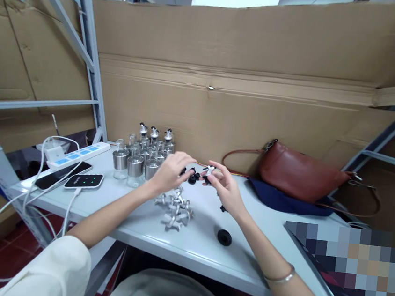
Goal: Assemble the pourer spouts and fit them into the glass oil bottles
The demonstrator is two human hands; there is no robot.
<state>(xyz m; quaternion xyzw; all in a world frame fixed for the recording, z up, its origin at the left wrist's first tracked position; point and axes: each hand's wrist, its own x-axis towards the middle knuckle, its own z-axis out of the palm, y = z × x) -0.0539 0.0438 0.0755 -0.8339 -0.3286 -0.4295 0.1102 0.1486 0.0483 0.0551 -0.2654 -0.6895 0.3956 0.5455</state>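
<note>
My right hand (226,188) pinches a small silver-white pourer top (209,170) with a dark part below it. To its left, my left hand (172,171) reaches over a little cluster of black plastic parts (193,178), thumb and fingers apart. A dark bit shows between those fingers; it seems to belong to the cluster. Nearer to me lies a loose pile of silver-white pourer tops (177,209). A round black disc (224,237) rests beside my right forearm. Behind my left hand stand several glass bottles with steel bands (135,165); some at the back carry pourer spouts (154,132).
At the left are a power strip (80,154), a black phone (62,175), a charging device (84,181) and white cables. A brown leather bag (302,173) sits on dark blue cloth (277,198) at the back right. Cardboard (243,120) walls the table's rear.
</note>
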